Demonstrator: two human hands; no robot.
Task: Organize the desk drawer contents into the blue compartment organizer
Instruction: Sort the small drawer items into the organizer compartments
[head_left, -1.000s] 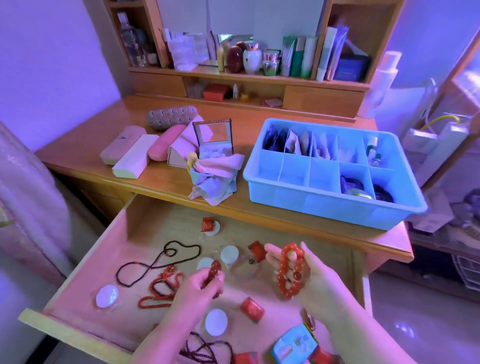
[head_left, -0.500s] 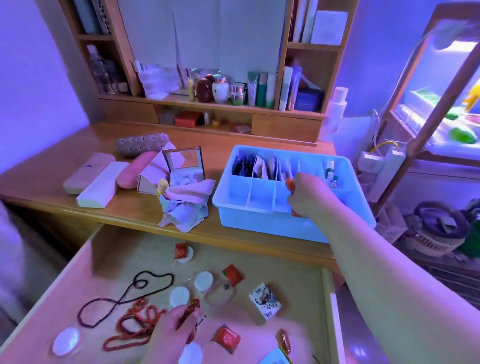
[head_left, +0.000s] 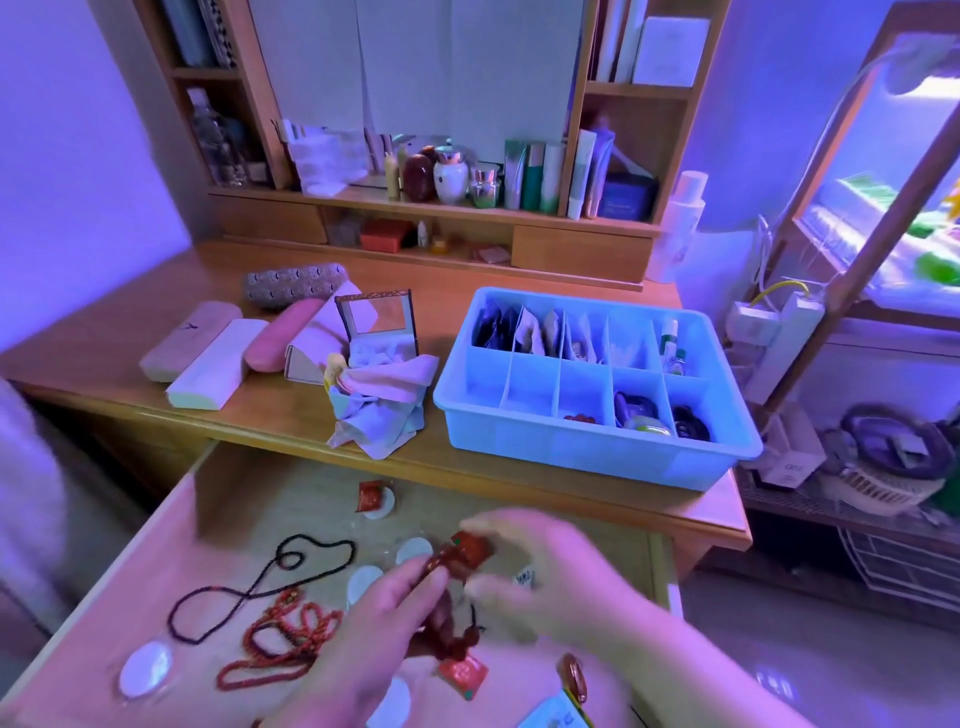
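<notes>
Over the drawer (head_left: 156, 561) — left hand (head_left: 374, 623) pinching dark-red beads (head_left: 441, 564), right hand (head_left: 540, 571) blurred, grip unclear.

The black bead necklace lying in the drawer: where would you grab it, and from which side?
Probably from straight above, pinching the crossing in the middle of the black necklace, where its strands come together. It lies flat and loose on the drawer floor in a figure-eight, so a lift there should raise both loops evenly. Its lower end runs close to the red beads, so avoid that end.

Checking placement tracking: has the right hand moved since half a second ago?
Yes. The right hand left the blue organizer and is back over the drawer.
</notes>
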